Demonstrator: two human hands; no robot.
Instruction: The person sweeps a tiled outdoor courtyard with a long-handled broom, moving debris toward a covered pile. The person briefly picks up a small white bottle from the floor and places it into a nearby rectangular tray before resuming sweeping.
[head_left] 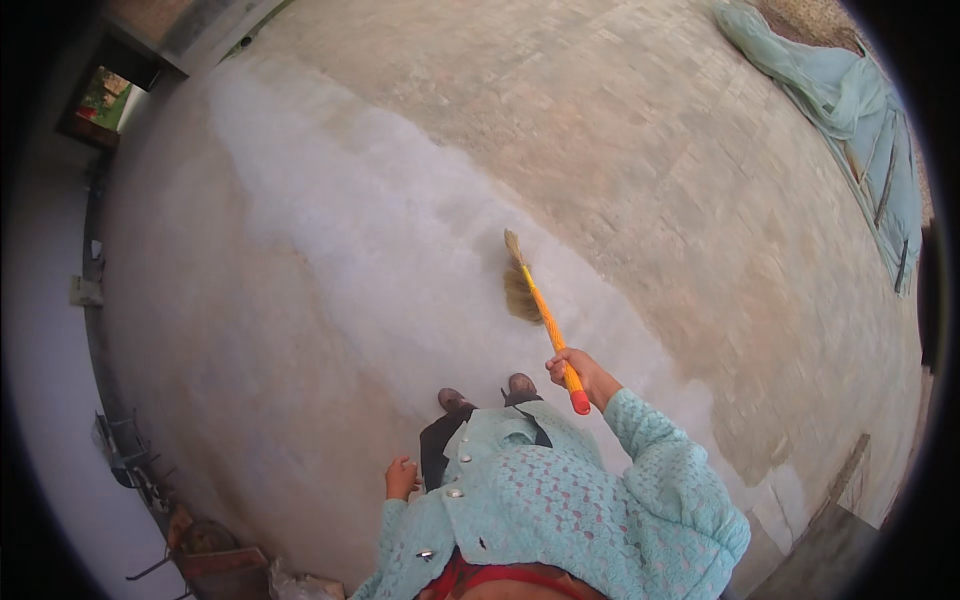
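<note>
In my right hand (575, 372) is a broom with an orange handle (552, 325), a red end cap and a yellow collar. The fingers wrap round the handle near its capped end. Tan bristles (521, 298) fan out at the far end, over a pale strip of floor ahead of my shoes (452, 399); whether they touch the floor I cannot tell. My left hand (402, 478) hangs low by my left side, holding nothing, its fingers loosely bent and apart.
A pale powdery band (380, 200) crosses the brown paved floor (660, 150). Green sheeting (850, 100) with sticks on it lies at the far right. Along the left white wall (50, 330) stand assorted objects, among them a rusty metal item (222, 562). A plank (835, 480) lies at the lower right.
</note>
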